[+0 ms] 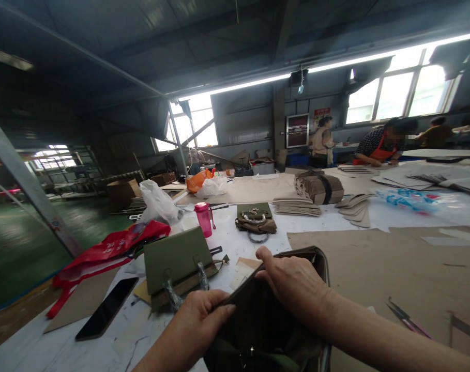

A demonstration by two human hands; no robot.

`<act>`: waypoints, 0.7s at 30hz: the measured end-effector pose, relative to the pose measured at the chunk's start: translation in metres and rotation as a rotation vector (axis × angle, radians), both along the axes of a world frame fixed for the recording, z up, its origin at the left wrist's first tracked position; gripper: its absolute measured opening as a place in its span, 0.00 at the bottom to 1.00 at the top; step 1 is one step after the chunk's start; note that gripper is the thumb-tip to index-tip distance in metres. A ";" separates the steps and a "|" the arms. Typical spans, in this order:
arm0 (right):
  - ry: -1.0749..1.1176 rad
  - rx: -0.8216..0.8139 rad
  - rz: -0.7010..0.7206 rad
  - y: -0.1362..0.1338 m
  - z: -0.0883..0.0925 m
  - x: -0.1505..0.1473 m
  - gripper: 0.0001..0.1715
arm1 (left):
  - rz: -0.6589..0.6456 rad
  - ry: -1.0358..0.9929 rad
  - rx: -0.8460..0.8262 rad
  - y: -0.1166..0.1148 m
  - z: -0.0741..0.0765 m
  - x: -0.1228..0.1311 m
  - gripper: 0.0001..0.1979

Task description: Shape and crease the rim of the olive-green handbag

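A dark green handbag stands tilted in front of me, its mouth open toward me and its inside in shadow. My left hand pinches the bag's rim at the left, thumb on the inner side. At the far rim my right hand grips the edge, thumb up and fingers reaching into the bag. Just past my left hand lies another green handbag with plastic-wrapped handles. A smaller green bag rests farther back on the white tabletop.
A black phone and a red bag lie at left, near a pink bottle. Tweezers are at right. Bundled brown pieces stand behind. Across the tables, a person in an orange apron leans over.
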State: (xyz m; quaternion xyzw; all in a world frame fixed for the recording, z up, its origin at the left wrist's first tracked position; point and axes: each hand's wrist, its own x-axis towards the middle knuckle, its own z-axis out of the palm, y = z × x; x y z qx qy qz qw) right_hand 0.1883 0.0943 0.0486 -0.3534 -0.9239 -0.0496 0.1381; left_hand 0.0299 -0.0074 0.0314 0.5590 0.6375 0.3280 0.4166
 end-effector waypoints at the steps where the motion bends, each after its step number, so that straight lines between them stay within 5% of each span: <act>1: 0.009 0.000 0.017 0.001 0.000 0.000 0.19 | -0.002 0.002 0.001 0.000 0.000 0.001 0.15; 5: -0.014 -0.054 0.068 0.002 0.004 0.003 0.07 | -0.027 0.001 -0.010 -0.002 0.003 0.004 0.15; 13: 0.047 -0.120 0.084 0.000 0.006 0.010 0.07 | -0.156 0.143 -0.082 0.020 0.018 0.006 0.14; 21: 0.002 -0.084 0.056 0.007 -0.003 0.013 0.06 | -0.317 0.283 0.120 0.059 0.024 0.022 0.11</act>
